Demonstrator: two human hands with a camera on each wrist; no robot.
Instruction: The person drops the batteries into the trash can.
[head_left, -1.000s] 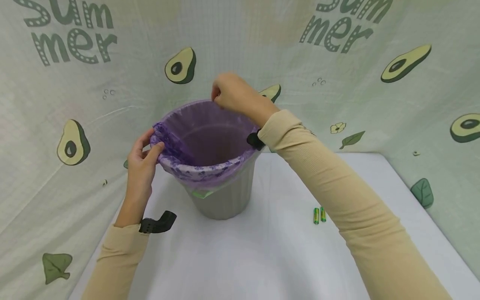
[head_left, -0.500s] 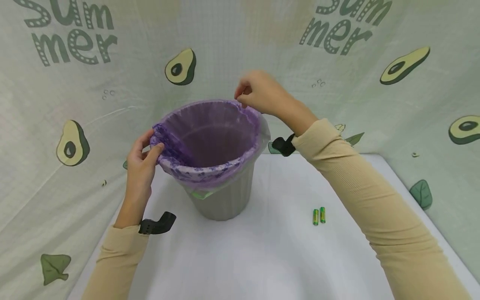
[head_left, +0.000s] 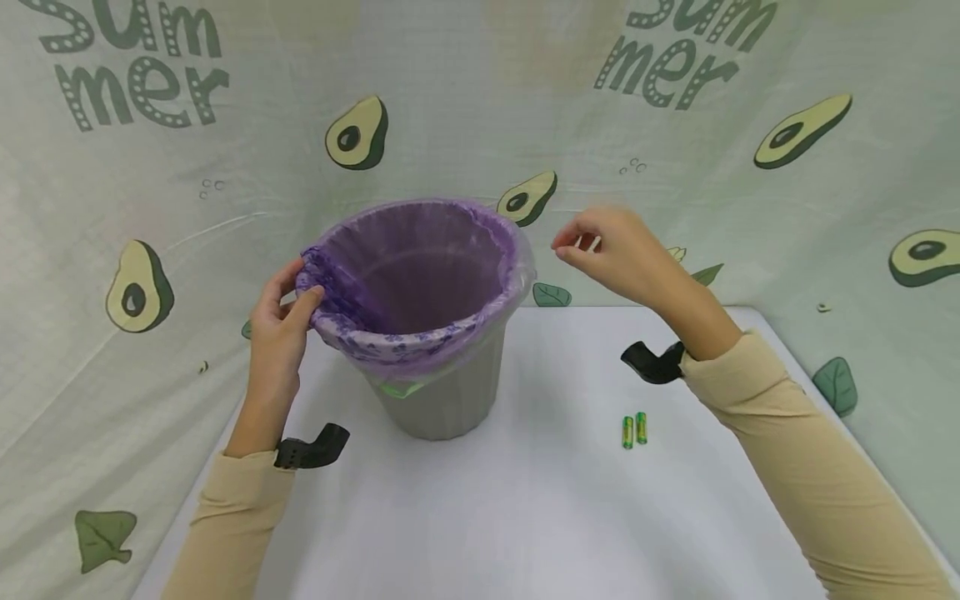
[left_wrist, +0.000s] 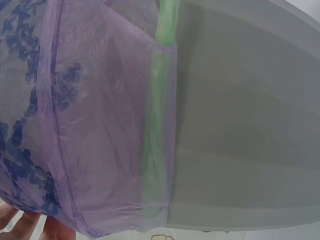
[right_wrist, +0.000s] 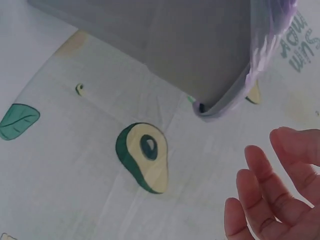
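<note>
Left hand (head_left: 281, 321): pinching the bunched bag (head_left: 420, 275) edge at the bin's (head_left: 450, 400) left rim, keeping the liner folded over.
Right hand (head_left: 618, 254): hanging beside the bin, fingers loosely curled, holding nothing.
Bag: lining the bin mid-table.
Batteries (head_left: 634, 430): lying apart.

You've got "Sum mer" in dotted green letters twice on the avocado-print backdrop cloth (head_left: 465, 92): top left & top right, tops cropped. Right wrist view catches part of it, sideways. Battery (head_left: 633, 430) print too small to read.
</note>
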